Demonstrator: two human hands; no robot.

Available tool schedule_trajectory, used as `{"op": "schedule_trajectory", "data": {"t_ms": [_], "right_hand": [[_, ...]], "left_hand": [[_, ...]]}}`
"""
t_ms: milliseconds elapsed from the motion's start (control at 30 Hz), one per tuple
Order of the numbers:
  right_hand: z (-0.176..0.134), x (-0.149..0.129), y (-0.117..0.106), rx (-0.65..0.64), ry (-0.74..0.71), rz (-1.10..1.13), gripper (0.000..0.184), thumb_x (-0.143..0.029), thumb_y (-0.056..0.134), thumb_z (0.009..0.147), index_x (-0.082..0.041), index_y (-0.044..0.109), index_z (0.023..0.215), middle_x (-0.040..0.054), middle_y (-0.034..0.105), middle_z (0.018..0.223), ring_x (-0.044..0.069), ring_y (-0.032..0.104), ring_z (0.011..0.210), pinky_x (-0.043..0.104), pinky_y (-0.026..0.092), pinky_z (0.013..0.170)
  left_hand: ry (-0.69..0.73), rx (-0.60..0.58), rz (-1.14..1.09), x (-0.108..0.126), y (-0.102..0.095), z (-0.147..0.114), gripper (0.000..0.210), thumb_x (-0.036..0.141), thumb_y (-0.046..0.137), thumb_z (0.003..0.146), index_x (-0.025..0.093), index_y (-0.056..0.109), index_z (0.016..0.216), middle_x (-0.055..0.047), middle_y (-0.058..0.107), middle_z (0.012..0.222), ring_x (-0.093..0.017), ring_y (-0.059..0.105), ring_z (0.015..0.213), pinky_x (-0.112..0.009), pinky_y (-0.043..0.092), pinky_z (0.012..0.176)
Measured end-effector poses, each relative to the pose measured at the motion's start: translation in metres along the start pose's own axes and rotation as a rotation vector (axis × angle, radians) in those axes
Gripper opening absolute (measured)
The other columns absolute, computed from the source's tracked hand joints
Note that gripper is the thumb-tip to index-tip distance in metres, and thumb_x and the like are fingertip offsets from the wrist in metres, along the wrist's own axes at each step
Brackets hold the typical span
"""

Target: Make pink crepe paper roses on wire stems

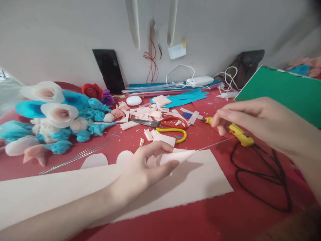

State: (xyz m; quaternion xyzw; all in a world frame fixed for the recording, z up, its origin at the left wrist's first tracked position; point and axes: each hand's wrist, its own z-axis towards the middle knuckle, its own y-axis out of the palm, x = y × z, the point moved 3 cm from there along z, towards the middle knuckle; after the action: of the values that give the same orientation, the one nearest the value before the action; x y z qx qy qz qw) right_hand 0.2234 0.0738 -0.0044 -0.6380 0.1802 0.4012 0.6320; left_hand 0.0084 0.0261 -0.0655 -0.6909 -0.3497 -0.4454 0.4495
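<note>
My left hand (144, 167) pinches a rolled piece of pale pink crepe paper (182, 155) between thumb and fingers, just above a wide sheet of the same paper (200, 182). A thin wire (215, 144) runs from the pointed end of the roll up to the right, passing under my right hand (247, 117). That hand's fingers are curled together, and what they hold is hidden. Directly behind it is a yellow glue gun (241, 135), its nozzle showing left of the fingertips. Scissors (173, 125) with red and yellow handles lie beyond my left hand.
Blue, white and pink paper flowers (59, 115) are heaped at the left, near several loose wires (77, 155). Paper scraps (147, 112) and blue strips (187, 97) lie behind the scissors. A black cord (263, 174) loops at right, below a green board (283, 93). A phone (109, 72) leans on the wall.
</note>
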Motion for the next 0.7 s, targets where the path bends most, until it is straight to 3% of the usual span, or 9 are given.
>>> {"op": "schedule_trajectory", "data": {"t_ms": [167,267,367,467,533,700], "right_hand": [[0.011,0.012,0.018,-0.092,0.077,0.363,0.031,-0.042,0.051,0.083,-0.017,0.061,0.068,0.0004,0.058,0.060,0.009,0.052,0.054,0.022,0.040,0.053],[0.014,0.021,0.018,0.007,0.120,0.551,0.030,-0.041,0.050,0.084,-0.015,0.060,0.072,0.0027,0.058,0.066,0.010,0.053,0.056,0.021,0.041,0.052],[0.013,0.020,0.022,0.079,0.102,0.486,0.026,-0.039,0.053,0.082,-0.015,0.060,0.075,0.0038,0.059,0.074,0.010,0.054,0.063,0.021,0.043,0.054],[0.006,0.009,0.044,-0.128,0.106,0.318,0.016,-0.029,0.061,0.076,-0.017,0.061,0.087,0.0027,0.060,0.081,0.012,0.056,0.072,0.021,0.045,0.061],[-0.003,0.000,0.060,-0.231,0.101,0.330,0.018,-0.024,0.063,0.072,-0.018,0.060,0.089,0.0018,0.061,0.084,0.011,0.057,0.072,0.022,0.045,0.061],[-0.021,-0.010,0.084,-0.230,0.188,0.465,0.025,-0.028,0.069,0.066,-0.019,0.058,0.087,0.0007,0.064,0.081,0.012,0.060,0.075,0.021,0.047,0.064]], "left_hand": [[-0.087,0.013,-0.290,-0.010,-0.001,0.002,0.027,0.043,0.062,0.073,0.021,0.056,0.087,0.003,0.059,0.074,-0.012,0.054,0.069,-0.020,0.039,0.060],[-0.109,0.027,-0.399,-0.011,-0.001,0.003,0.026,0.040,0.063,0.074,0.020,0.055,0.088,0.003,0.058,0.076,-0.010,0.052,0.068,-0.019,0.040,0.060],[-0.084,0.035,-0.435,-0.010,-0.003,0.003,0.023,0.039,0.062,0.075,0.020,0.054,0.087,0.004,0.059,0.078,-0.009,0.053,0.069,-0.018,0.039,0.060],[-0.060,0.033,-0.443,-0.008,-0.003,0.003,0.021,0.037,0.061,0.077,0.020,0.054,0.086,0.004,0.058,0.074,-0.010,0.052,0.070,-0.018,0.038,0.060],[-0.038,0.031,-0.435,-0.007,-0.003,0.002,0.020,0.036,0.061,0.076,0.019,0.055,0.085,0.005,0.057,0.070,-0.009,0.050,0.067,-0.018,0.037,0.058],[0.026,0.058,-0.318,-0.005,-0.003,-0.001,0.019,0.034,0.063,0.075,0.020,0.057,0.085,0.005,0.059,0.070,-0.010,0.051,0.067,-0.019,0.038,0.060]]}}
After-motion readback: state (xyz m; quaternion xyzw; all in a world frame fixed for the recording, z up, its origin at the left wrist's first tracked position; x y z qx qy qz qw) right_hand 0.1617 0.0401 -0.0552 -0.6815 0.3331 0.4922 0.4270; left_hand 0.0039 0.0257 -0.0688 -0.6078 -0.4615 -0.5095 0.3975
